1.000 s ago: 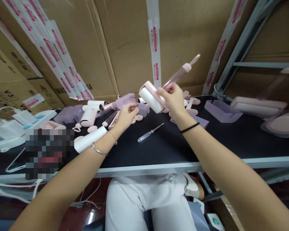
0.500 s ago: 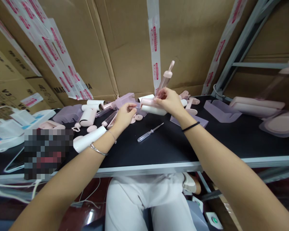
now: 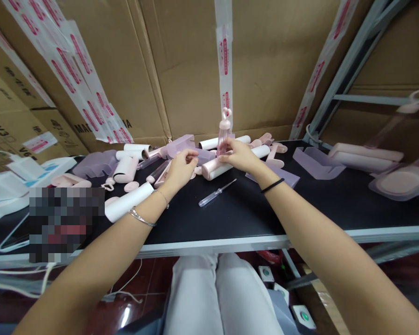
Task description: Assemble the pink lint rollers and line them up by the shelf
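Closest to the edge of the black tabletop (image 3: 212,228), I see a clear-handled screwdriver (image 3: 214,194) lying loose. Beyond it the left hand (image 3: 181,168) is half curled, thumb near fingertips, beside a lilac holder (image 3: 180,145); I can't tell whether it grips anything. The right hand (image 3: 244,156) has its fingers closed around the pink lint roller (image 3: 212,168) at the handle's base, handle upright, head low over the table. Behind, the left carton (image 3: 7,100) reads "V3"; the middle carton (image 3: 181,70) shows "MA" and "IA", tape (image 3: 104,132) hiding the letters between. The tape's red print is too small to read.
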A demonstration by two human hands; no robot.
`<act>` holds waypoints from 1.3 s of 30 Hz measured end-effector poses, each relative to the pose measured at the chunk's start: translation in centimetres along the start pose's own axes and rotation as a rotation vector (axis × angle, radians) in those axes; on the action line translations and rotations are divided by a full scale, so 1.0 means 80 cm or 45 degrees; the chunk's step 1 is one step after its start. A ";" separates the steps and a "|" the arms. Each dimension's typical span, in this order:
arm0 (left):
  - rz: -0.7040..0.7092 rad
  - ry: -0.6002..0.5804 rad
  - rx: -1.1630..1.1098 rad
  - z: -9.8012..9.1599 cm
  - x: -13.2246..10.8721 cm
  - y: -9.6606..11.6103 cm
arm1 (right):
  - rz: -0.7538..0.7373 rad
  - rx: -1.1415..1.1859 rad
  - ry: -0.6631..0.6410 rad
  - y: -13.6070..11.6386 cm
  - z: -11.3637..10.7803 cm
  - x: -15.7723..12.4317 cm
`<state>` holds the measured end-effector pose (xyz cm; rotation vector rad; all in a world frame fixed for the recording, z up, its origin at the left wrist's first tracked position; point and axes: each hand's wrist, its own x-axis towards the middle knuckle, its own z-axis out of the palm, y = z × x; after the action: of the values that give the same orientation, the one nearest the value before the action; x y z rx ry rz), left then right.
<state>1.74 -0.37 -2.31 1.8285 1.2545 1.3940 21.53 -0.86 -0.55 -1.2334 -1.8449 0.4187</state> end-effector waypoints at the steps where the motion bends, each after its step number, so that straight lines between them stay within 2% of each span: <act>1: 0.017 -0.009 0.042 -0.001 -0.001 0.001 | -0.006 -0.005 -0.003 0.000 0.000 0.000; 7: 0.196 -0.161 0.181 -0.003 -0.010 0.004 | 0.011 -0.042 -0.002 -0.002 -0.002 -0.001; 10: 0.182 -0.201 0.151 -0.002 -0.009 0.002 | -0.003 -0.058 0.029 -0.003 -0.003 -0.003; 17: 0.171 -0.224 0.326 -0.005 -0.007 0.005 | 0.020 -0.071 0.043 -0.001 -0.003 -0.003; 24: 0.154 -0.123 0.483 -0.013 -0.004 0.013 | 0.014 -0.158 -0.020 0.004 -0.007 0.001; 30: 0.120 -0.225 0.544 -0.009 -0.006 0.014 | -0.011 -0.307 -0.099 0.004 -0.002 -0.001; 39: 0.165 -0.251 0.698 -0.011 -0.007 0.025 | -0.025 -0.331 -0.089 0.001 -0.007 -0.003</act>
<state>1.60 -1.88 -0.65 2.3789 1.5373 0.9519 22.05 -1.09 -0.39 -1.3865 -2.0174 0.2181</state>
